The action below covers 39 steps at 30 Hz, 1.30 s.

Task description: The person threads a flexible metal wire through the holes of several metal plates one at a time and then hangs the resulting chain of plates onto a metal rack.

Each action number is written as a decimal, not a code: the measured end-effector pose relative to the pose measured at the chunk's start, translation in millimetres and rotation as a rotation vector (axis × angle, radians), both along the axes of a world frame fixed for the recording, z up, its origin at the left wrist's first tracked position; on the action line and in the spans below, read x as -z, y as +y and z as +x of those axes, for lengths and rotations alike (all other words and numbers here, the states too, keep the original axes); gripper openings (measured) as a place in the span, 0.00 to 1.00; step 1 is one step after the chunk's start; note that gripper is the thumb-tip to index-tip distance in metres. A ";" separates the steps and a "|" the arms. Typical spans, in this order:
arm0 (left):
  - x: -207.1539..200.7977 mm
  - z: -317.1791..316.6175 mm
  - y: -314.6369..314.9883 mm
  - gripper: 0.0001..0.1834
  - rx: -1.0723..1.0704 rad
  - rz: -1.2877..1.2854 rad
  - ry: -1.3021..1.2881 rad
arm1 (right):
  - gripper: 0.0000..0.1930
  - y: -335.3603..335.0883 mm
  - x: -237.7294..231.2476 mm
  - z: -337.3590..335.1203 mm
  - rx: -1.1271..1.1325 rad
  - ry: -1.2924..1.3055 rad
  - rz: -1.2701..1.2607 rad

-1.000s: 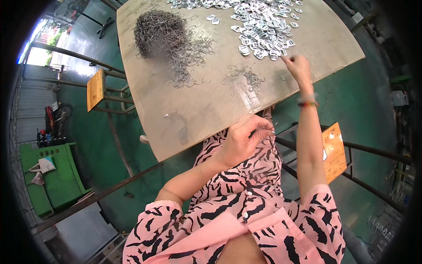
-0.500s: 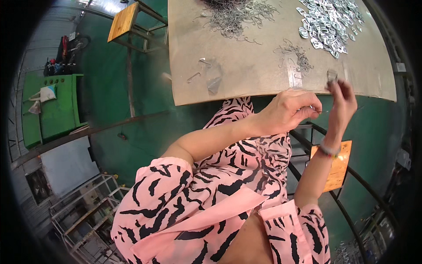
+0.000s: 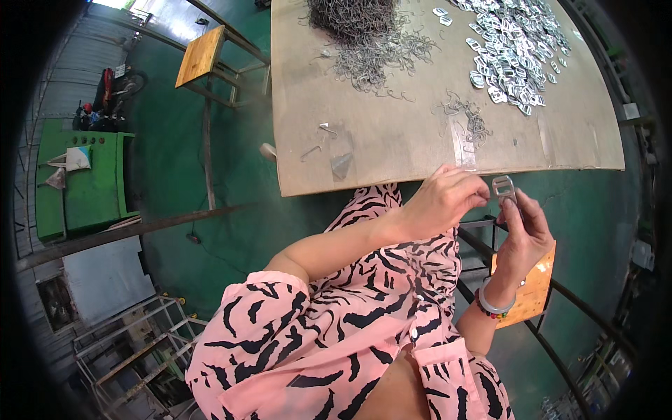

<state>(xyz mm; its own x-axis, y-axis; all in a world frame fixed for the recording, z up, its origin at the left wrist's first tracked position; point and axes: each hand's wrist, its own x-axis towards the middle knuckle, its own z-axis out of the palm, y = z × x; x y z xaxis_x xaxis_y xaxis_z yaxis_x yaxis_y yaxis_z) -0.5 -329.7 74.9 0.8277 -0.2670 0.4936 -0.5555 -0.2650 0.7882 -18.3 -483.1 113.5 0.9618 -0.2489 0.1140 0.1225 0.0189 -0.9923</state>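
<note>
My right hand (image 3: pixel 523 234), with bands at its wrist, pinches a small silver metal buckle (image 3: pixel 502 186) upright between thumb and fingers. Close on its left, my left hand (image 3: pixel 449 198) is closed in a pinch on a thin wire hook, mostly hidden by the fingertips. Both hands are just off the near edge of the cardboard-topped table (image 3: pixel 399 140), above my lap. On the table, a small group of wire hooks (image 3: pixel 474 124) lies in front of them. Farther back is a heap of silver buckles (image 3: pixel 511 59), and left of it a large tangled pile of wire hooks (image 3: pixel 364 45).
Two loose hooks (image 3: pixel 311 152) and a strip of clear tape (image 3: pixel 341 157) are at the table's near left. A wooden stool (image 3: pixel 201 56) stands beyond the left edge, another wooden seat (image 3: pixel 528 287) below my right hand. A green cabinet (image 3: pixel 84 182) is far left.
My right hand has come down and left, bringing the buckle upright beside my left fingertips. My left hand has shifted slightly down and left. The view has tilted, showing more of the far table.
</note>
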 end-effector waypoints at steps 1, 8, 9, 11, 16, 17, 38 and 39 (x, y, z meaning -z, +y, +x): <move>3.9 0.4 3.9 0.10 -0.002 0.001 0.000 | 0.10 1.1 1.5 -1.2 -0.002 0.000 0.001; 47.3 71.4 112.7 0.10 -0.533 0.531 0.074 | 0.11 -1.2 0.0 -10.3 -0.048 0.038 -0.011; 56.9 84.4 125.2 0.08 -0.530 0.578 0.041 | 0.11 -2.0 -0.1 -10.1 -0.051 0.042 -0.007; 71.3 105.9 141.2 0.07 -0.517 0.625 0.012 | 0.10 -4.7 -0.5 -7.8 -0.058 0.066 -0.018; 94.5 124.0 142.8 0.07 -0.400 1.103 -0.114 | 0.09 -8.4 -0.1 2.7 0.007 0.111 -0.087; 96.6 126.6 142.0 0.08 -0.398 1.139 -0.125 | 0.09 -8.8 0.5 5.5 0.023 0.110 -0.055; 65.4 169.5 189.8 0.07 -0.559 0.849 0.070 | 0.11 -36.6 7.2 15.7 0.081 0.042 0.052; 57.0 174.3 195.1 0.07 -0.558 0.845 0.053 | 0.11 -36.8 5.6 13.2 0.080 0.055 0.062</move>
<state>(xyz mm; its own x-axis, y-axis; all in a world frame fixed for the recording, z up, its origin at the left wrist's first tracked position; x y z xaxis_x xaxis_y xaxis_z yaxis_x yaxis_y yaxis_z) 173.8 -134.6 17.9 0.9564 -0.0804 0.2808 -0.1517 -0.9582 0.2425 -5.1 -519.8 107.9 0.9431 -0.3297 0.0438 0.0718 0.0732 -0.9947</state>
